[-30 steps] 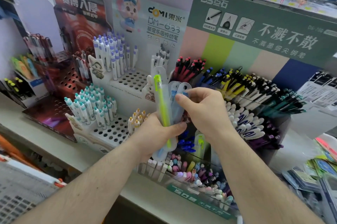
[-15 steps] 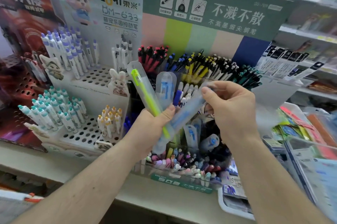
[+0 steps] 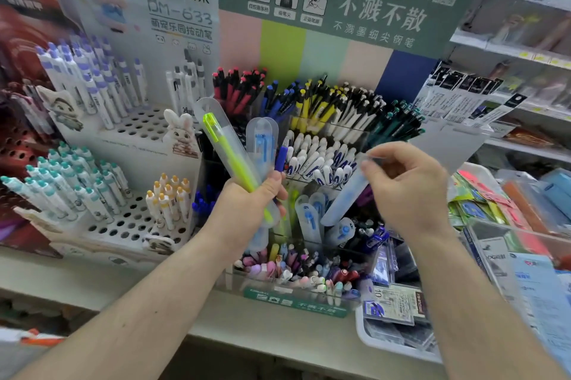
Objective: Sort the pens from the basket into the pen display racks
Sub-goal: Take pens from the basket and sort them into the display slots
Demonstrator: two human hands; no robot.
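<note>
My left hand (image 3: pixel 247 203) grips two clear pen cases, one with a yellow-green pen (image 3: pixel 227 148) and one with a blue pen (image 3: pixel 262 141), both fanned upward. My right hand (image 3: pixel 404 191) pinches the top of a third clear case with a blue pen (image 3: pixel 346 197), tilted down toward the clear tiered rack (image 3: pixel 296 293). That rack's middle compartment holds more cased blue pens (image 3: pixel 312 216) standing upright. The basket is mostly out of view; only a blurred corner shows at the bottom left.
A white perforated rack (image 3: pixel 129 225) with teal, orange and purple-capped pens stands to the left. Red, blue, yellow and black pens (image 3: pixel 309 101) fill the rack's back rows. A white tray (image 3: pixel 398 345) of packets sits at the right, with shelves behind.
My right hand has pulled one blue cased pen away from the bundle in my left hand and carried it rightward. The view has shifted to the right.
</note>
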